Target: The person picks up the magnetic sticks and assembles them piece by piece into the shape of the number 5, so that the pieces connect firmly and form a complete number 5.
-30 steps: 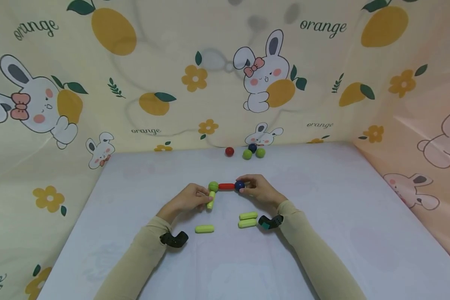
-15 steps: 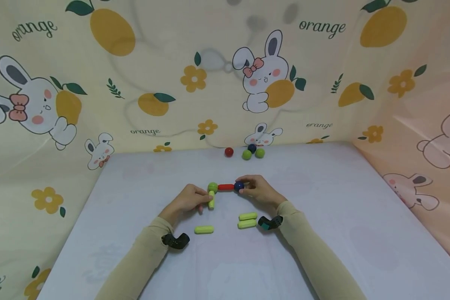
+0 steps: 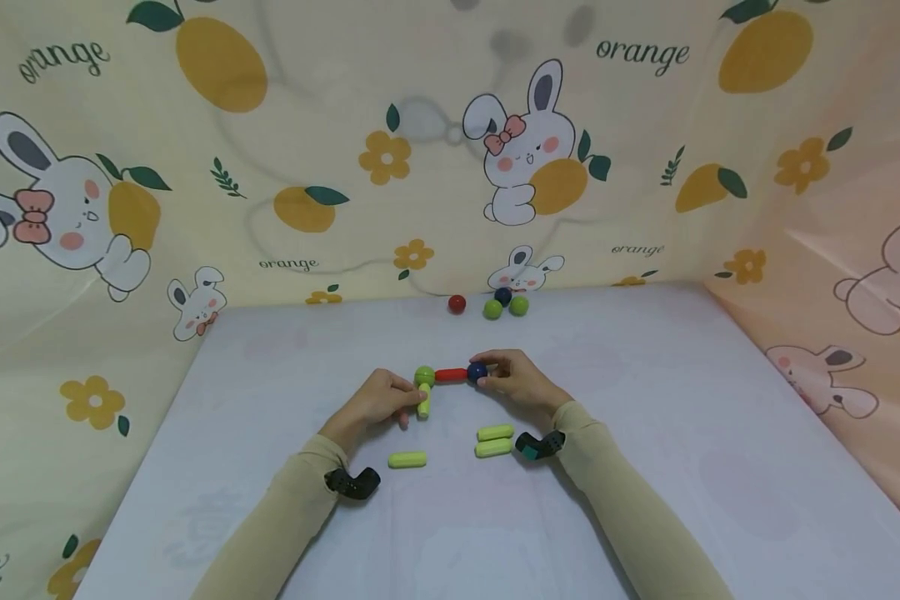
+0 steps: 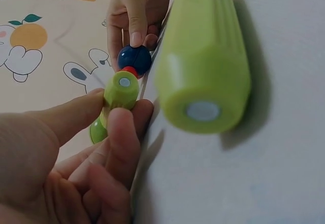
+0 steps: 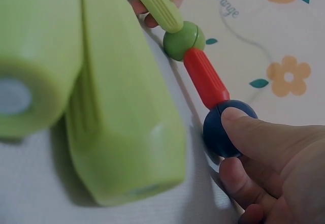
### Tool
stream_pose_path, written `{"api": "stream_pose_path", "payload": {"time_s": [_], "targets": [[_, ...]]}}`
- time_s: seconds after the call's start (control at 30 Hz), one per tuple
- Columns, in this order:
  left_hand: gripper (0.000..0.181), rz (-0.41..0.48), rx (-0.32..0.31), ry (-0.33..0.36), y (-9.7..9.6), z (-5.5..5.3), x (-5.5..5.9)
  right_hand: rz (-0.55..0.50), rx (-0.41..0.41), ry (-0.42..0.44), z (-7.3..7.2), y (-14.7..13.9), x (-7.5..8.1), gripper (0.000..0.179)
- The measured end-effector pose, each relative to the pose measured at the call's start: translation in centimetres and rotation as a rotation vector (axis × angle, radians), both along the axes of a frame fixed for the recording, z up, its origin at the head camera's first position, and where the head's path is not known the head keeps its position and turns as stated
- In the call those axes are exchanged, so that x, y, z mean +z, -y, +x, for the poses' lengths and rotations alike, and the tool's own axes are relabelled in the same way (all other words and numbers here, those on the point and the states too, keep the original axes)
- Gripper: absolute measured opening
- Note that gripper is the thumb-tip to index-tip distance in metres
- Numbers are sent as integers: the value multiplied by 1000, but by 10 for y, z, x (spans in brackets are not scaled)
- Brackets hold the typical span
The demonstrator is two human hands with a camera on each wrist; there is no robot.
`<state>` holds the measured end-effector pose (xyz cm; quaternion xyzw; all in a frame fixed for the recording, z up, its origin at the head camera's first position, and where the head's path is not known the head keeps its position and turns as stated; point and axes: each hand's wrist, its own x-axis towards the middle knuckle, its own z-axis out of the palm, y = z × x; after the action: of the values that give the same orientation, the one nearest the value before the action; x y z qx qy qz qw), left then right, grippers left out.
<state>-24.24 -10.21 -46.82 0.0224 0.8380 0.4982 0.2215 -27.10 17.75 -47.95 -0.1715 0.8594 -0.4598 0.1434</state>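
Note:
My left hand (image 3: 378, 397) pinches a yellow-green magnetic rod (image 3: 424, 402) between thumb and fingers. The rod's far end touches a green ball (image 3: 424, 377). From that ball a red rod (image 3: 451, 375) runs right to a dark blue ball (image 3: 477, 372), joined end to end. My right hand (image 3: 523, 382) holds the blue ball between thumb and fingers. In the right wrist view the green ball (image 5: 184, 40), red rod (image 5: 205, 77) and blue ball (image 5: 223, 130) form one line. The left wrist view shows the held rod's silver end (image 4: 124, 82).
One loose yellow-green rod (image 3: 407, 460) lies nearer me on the left. A pair of such rods (image 3: 494, 441) lies side by side by the right wrist. At the table's back edge sit a red ball (image 3: 457, 304), two green balls (image 3: 492, 309) and a blue ball (image 3: 502, 297).
The yellow-green rod in my left hand has swung slightly, from slanting to pointing nearly straight toward me. My right hand has stayed on the blue ball.

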Motion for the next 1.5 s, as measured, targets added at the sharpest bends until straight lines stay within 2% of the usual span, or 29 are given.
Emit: {"api": "stream_pose_path", "payload": {"time_s": [0.37,0.57,0.8,1.13,1.5], "targets": [[27,6,28,16,-3,2,-2,-12,-30,43,-1,2,-4,42],[31,14,12,9,-1,1,-2,-7,-26,44,0,2,-3,42],[29,40,-3,50,2,0,-2,5,-15,29,1,2,-2,43],[33,83,-47,65,6,-3,-2,22,-4,6,0,1,1,43],[36,82,-44,76,6,-3,-5,16,-1,2,-1,0,-2,43]]}}
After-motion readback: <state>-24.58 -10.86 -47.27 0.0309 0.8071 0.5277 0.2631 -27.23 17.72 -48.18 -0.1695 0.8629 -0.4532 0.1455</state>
